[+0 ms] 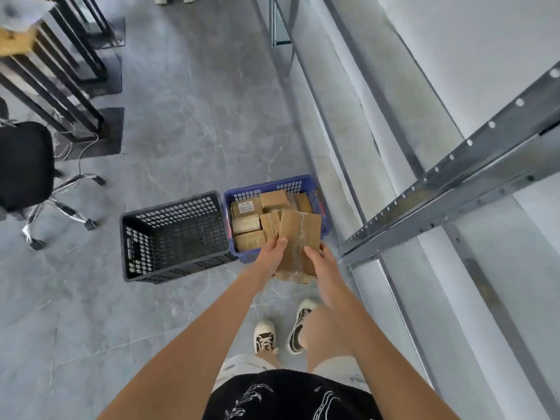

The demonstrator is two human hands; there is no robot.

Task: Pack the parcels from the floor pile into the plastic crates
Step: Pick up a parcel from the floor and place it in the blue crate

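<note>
We stand on a grey marble-patterned tile floor (188, 116), looking down at a blue perforated plastic crate (306, 184). Brown cardboard parcels (247, 224) fill this crate. Our left hand (274, 253) and right hand (322, 262) together hold a flat brown cardboard parcel sealed with clear tape (298, 234) just above the crate's near edge, fingers curled round its lower end. Touching the blue crate's left side sits a black perforated plastic crate (174, 237) with nothing visible inside. To the blue crate's right runs a grey metal shelving frame (448, 189) along a pale wall. Far left of it stands a black office chair on chrome legs (27, 177).
</note>
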